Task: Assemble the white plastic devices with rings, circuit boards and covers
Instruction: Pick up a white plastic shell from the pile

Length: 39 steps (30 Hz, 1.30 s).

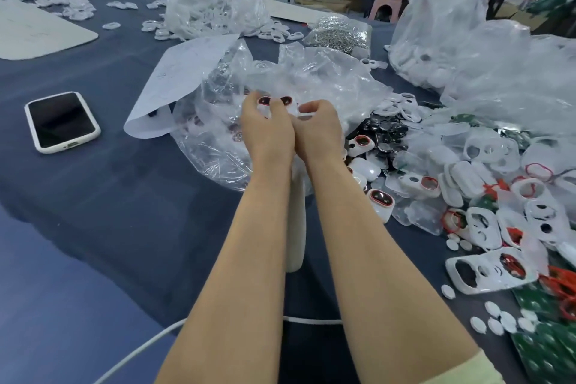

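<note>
from the head camera: both hands raised side by side, touching, just in front of the crumpled clear plastic bag (311, 78). in the left hand (266, 131), pinched at the curled fingertips, a white device (274, 101) with two red-ringed openings, against the bag. right hand (318, 129) just beside it, fingers curled; hard to tell whether gripping that device too. right of the bag, a heap of white covers (483, 227), red rings (539, 169) and dark round discs (386, 131). left of the bag, a phone (62, 121) in a white case, face up on the blue tablecloth (124, 212).
</note>
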{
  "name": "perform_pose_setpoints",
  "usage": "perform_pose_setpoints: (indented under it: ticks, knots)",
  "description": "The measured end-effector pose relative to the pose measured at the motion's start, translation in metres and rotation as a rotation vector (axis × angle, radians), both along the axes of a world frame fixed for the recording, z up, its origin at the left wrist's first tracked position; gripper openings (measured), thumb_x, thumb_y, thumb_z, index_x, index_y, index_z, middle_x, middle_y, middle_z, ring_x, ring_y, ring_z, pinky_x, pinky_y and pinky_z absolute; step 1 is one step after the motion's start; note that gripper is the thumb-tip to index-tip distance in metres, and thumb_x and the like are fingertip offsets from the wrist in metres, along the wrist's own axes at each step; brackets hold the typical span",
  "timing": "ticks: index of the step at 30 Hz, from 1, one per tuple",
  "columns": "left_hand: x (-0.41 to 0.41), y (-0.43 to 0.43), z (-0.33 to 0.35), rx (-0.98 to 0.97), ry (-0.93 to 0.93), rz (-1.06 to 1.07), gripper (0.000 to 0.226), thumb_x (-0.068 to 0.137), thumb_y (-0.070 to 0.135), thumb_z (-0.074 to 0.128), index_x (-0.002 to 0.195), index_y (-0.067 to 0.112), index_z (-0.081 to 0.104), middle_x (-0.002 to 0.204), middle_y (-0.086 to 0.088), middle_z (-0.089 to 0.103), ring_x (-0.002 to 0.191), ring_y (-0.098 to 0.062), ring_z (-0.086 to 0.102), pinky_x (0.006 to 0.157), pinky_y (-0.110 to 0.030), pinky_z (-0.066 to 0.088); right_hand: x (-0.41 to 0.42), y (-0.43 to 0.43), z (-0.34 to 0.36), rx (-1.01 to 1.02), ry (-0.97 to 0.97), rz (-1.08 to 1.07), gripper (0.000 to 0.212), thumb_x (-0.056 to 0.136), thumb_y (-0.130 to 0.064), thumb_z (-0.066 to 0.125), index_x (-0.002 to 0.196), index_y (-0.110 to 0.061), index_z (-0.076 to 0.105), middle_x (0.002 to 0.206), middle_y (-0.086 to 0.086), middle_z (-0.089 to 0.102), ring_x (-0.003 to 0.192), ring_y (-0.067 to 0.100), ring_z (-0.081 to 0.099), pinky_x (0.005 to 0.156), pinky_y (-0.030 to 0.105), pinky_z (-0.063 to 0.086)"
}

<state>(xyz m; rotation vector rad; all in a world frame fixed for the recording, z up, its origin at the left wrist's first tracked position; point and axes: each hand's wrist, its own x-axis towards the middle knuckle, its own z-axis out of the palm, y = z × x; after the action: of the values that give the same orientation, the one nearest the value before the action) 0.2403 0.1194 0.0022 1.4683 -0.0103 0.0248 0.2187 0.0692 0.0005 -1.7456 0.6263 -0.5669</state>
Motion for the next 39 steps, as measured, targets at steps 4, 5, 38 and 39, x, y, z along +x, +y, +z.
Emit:
perform_pose_setpoints:
  ticks: [4,5,38,39]
  knots:
    - [-0.002,-0.003,0.004,-0.001,-0.051,0.042,0.033,0.093,0.008,0.049,0.126,0.009,0.054,0.128,-0.010,0.057,0.120,-0.023,0.054,0.104,-0.037,0.043,0.002,-0.001,0.005,-0.137,0.085,0.091,0.044,0.090,-0.013,0.059,0.133,-0.007,0.049,0.129,0.012,0.055,0.118,0.023,0.053,0.096,0.024,0.040]
    - [-0.004,-0.005,0.005,0.002,-0.068,0.053,0.031,0.093,0.008,0.049,0.123,0.009,0.055,0.127,-0.009,0.057,0.118,-0.021,0.055,0.102,-0.034,0.044,-0.003,-0.004,0.007,-0.159,0.077,0.086,0.044,0.091,-0.010,0.057,0.134,-0.009,0.048,0.130,0.011,0.055,0.118,0.024,0.053,0.099,0.027,0.041]
    - [-0.061,-0.054,-0.013,-0.121,0.098,-0.117,0.020,0.093,0.006,0.045,0.107,0.013,0.056,0.100,-0.001,0.055,0.073,-0.003,0.051,0.061,-0.010,0.042,-0.099,-0.103,-0.012,-0.691,0.607,0.097,0.029,0.091,-0.020,0.046,0.108,-0.011,0.068,0.106,0.012,0.068,0.099,0.029,0.061,0.076,0.029,0.045]
    - [-0.060,-0.054,-0.013,-0.128,0.095,-0.105,0.020,0.093,0.006,0.045,0.108,0.012,0.057,0.099,0.000,0.055,0.074,-0.003,0.050,0.059,-0.007,0.040,-0.098,-0.104,-0.009,-0.675,0.609,0.111,0.029,0.091,-0.021,0.046,0.108,-0.012,0.069,0.107,0.011,0.068,0.097,0.028,0.061,0.077,0.029,0.046]
